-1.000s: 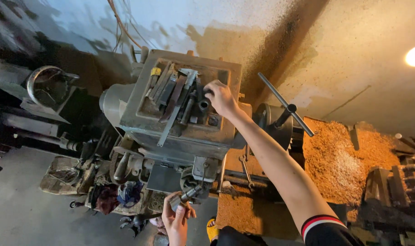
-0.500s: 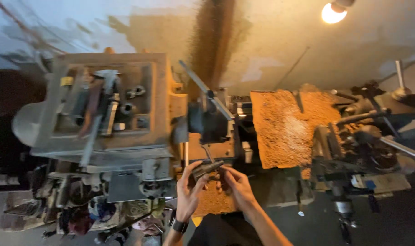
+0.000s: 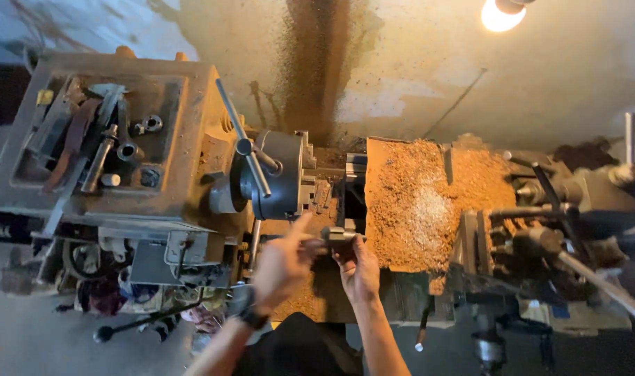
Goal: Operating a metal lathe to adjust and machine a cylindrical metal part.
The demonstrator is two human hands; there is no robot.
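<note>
I stand over a metal lathe. Both hands meet just in front of the chuck, over the bed. My left hand and my right hand together hold a small dark metal part between their fingertips. The left wrist wears a dark watch. A chuck key with a long bar sticks out of the chuck. Which end of the part each hand grips is blurred.
The headstock top tray holds several tools and sockets. A bed of brown-orange chips covers the carriage. Tailstock and handles stand to the right. A bare lamp glows above. Levers hang below the headstock.
My right hand left the headstock tray and came down to join the left hand on the small part. My view swung right, from the headstock toward the chuck and carriage.
</note>
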